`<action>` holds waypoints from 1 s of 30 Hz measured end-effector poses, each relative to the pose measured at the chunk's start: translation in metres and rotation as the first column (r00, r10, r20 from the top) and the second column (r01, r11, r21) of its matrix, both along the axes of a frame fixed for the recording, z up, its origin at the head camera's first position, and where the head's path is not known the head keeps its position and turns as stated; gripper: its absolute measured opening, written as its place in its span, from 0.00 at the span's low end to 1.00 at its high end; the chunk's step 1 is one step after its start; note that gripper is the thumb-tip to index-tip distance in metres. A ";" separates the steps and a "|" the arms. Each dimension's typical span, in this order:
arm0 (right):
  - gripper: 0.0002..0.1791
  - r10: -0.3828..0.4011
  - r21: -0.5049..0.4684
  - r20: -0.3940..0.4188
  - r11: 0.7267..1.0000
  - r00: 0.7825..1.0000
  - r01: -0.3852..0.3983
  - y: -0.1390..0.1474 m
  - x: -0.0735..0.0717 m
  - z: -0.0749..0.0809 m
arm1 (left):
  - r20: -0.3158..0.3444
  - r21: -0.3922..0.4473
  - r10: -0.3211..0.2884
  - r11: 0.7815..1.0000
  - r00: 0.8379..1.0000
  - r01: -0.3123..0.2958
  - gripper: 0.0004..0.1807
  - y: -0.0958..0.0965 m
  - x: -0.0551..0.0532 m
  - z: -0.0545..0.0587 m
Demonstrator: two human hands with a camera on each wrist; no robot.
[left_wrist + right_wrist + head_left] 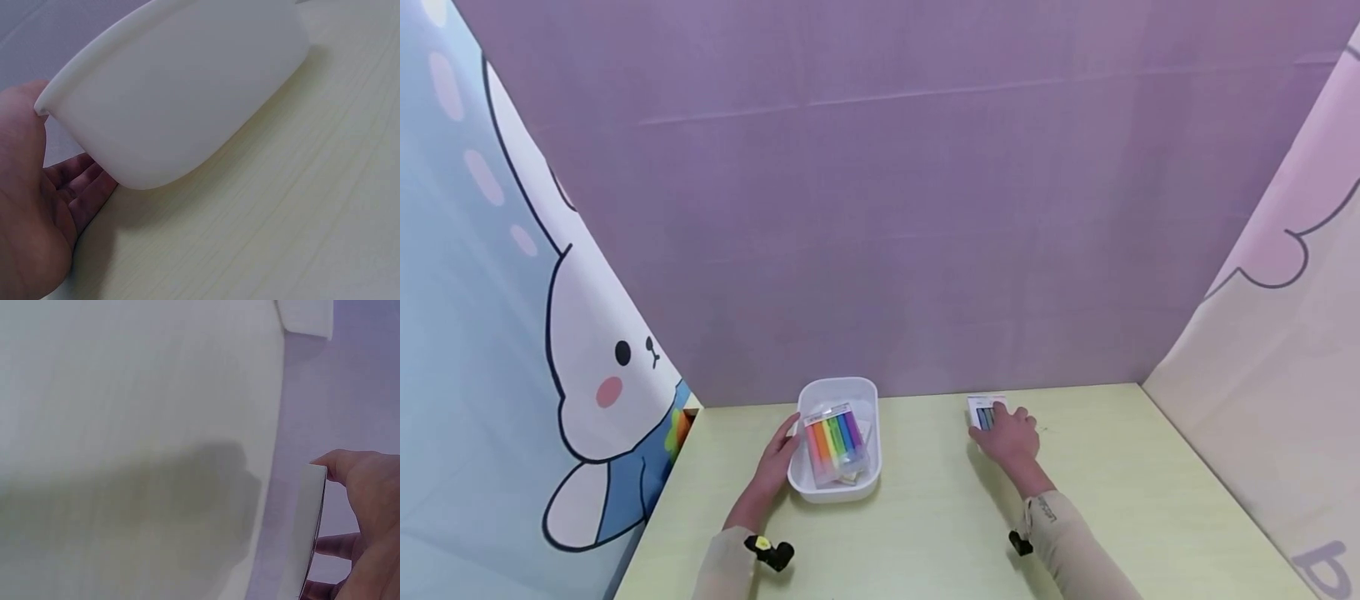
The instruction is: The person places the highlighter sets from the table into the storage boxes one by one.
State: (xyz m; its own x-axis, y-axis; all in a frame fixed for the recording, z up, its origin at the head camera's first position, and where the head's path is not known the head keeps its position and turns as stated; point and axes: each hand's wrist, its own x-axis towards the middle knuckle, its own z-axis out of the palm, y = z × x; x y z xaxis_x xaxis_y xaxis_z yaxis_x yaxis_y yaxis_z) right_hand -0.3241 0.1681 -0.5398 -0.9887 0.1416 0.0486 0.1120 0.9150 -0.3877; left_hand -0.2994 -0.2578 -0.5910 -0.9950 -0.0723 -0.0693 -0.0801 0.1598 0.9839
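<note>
A white plastic basket (835,493) stands on the table, left of the middle. Inside it lies a clear pack of rainbow-coloured markers (831,437), partly over other pale items that I cannot make out. My left hand (777,460) holds the basket's left side, thumb at the rim and fingers against the outer wall in the left wrist view. Further right, my right hand (1011,435) grips a thin white box (976,403) by its edges, raised above the table. Dark bluish sticks show through the box's front; the hand covers the rest.
The pale wooden table (925,533) ends at a purple cloth wall (925,250) behind. Printed cloths hang at both sides, the left one with a rabbit (595,392). In the right wrist view, a corner of a white object (309,315) shows at the top.
</note>
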 end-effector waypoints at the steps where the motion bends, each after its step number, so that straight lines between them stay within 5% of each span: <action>1: 0.43 0.003 -0.001 -0.003 1.000 1.000 -0.003 -0.001 0.000 0.002 | -0.002 0.000 -0.002 1.000 1.000 0.002 0.28 0.000 0.000 0.001; 11: 0.42 0.037 -0.010 -0.018 0.999 0.999 -0.037 -0.030 0.004 0.036 | 0.045 0.029 -0.019 0.999 0.999 0.017 0.28 -0.003 0.004 0.026; 16: 0.44 0.044 -0.003 -0.042 0.999 0.998 -0.044 -0.043 0.006 0.055 | 0.007 0.010 -0.019 1.000 1.000 0.019 0.28 -0.005 -0.006 0.009; 21: 0.46 0.078 0.007 -0.037 0.997 0.996 -0.078 -0.058 0.010 0.066 | -0.014 -0.009 0.023 1.000 1.000 -0.024 0.28 -0.003 -0.006 -0.008; 30: 0.43 0.143 0.049 -0.085 0.989 0.986 -0.140 -0.090 0.015 0.081 | -0.024 -0.005 0.013 1.000 1.000 -0.013 0.28 0.001 -0.002 -0.006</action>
